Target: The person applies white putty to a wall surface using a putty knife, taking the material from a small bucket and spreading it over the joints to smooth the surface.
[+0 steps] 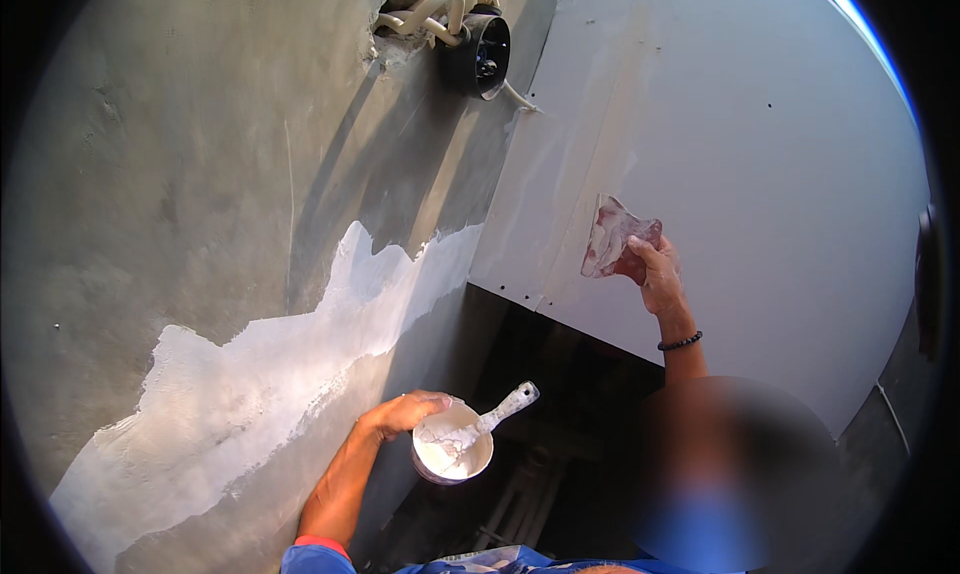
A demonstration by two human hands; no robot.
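Note:
My left hand [408, 412] is closed on the rim of a small round tub [428, 464] of white filler paste [440, 449]. A paste-smeared putty knife [510, 406] leans in the tub, its handle sticking out to the right. Up at the pale board [780, 224], my right hand [660, 274] grips a flat reddish spreader [618, 239] coated in white paste. The spreader's left edge lies by a vertical seam in the board; whether it touches the surface I cannot tell. A dark bead bracelet [681, 342] circles my right wrist.
Beside the board stands a grey wall [180, 204] with a broad white plastered patch [270, 374]. A black round electrical box [475, 59] hangs from pale conduits [440, 14] at a hole in that wall. Below the board's lower edge is a dark space with pipes [520, 499].

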